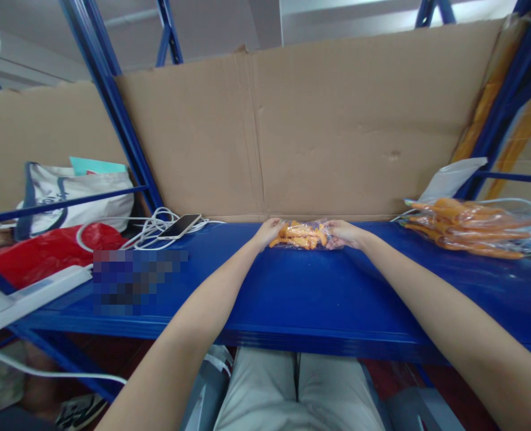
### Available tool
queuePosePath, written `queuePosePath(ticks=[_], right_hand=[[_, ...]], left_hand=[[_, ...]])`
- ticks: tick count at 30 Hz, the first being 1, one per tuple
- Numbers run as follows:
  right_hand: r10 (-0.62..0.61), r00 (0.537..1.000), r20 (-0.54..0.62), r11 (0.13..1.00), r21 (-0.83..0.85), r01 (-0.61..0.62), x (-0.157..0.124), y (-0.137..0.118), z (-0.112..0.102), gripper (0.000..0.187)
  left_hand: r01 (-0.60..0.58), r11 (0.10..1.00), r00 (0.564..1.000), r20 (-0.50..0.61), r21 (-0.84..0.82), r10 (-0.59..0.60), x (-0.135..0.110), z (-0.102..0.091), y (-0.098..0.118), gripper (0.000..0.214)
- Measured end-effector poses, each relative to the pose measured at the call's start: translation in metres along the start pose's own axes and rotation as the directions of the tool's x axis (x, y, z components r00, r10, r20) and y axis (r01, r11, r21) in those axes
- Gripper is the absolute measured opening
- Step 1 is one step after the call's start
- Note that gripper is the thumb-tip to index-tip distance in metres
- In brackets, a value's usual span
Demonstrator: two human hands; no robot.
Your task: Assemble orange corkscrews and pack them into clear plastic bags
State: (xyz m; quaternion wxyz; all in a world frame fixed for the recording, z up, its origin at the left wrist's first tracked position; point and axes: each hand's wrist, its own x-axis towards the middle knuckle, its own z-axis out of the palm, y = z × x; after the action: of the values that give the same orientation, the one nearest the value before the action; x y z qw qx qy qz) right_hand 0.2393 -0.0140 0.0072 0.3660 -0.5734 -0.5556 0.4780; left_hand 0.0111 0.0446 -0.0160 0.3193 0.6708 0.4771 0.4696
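Note:
A clear plastic bag of orange pieces lies at the back of the blue shelf, near the cardboard wall. My left hand is closed on the bag's left end. At its right end, my right hand has its fingers closed on the clear film. Both arms reach forward, and the bag is spread between the two hands. The orange contents are long and lumpy, but their exact kind is too small to make out.
More clear bags of long orange items lie piled at the right. To the left are a phone, coiled white cables, a white power strip, a red bag and a tote bag. Cardboard walls the back.

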Motion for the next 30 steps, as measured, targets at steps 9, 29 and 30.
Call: queuePosePath(ticks=[9,29,30], right_hand=[[-0.052,0.998,0.020,0.994,-0.094,0.053,-0.003,0.000,0.003,0.009],[-0.094,0.994,-0.054,0.982,-0.166,0.084,-0.002,-0.001,0.013,0.014],[-0.092,0.995,-0.043,0.981,-0.174,0.083,-0.002,-0.001,0.012,0.018]], left_hand=[[0.041,0.997,0.997,0.060,-0.067,-0.037,0.007,0.000,-0.007,0.029],[-0.003,1.000,0.997,0.073,0.002,0.003,0.004,-0.002,-0.007,0.031],[-0.006,1.000,0.997,0.071,0.008,0.006,0.004,-0.002,-0.007,0.031]])
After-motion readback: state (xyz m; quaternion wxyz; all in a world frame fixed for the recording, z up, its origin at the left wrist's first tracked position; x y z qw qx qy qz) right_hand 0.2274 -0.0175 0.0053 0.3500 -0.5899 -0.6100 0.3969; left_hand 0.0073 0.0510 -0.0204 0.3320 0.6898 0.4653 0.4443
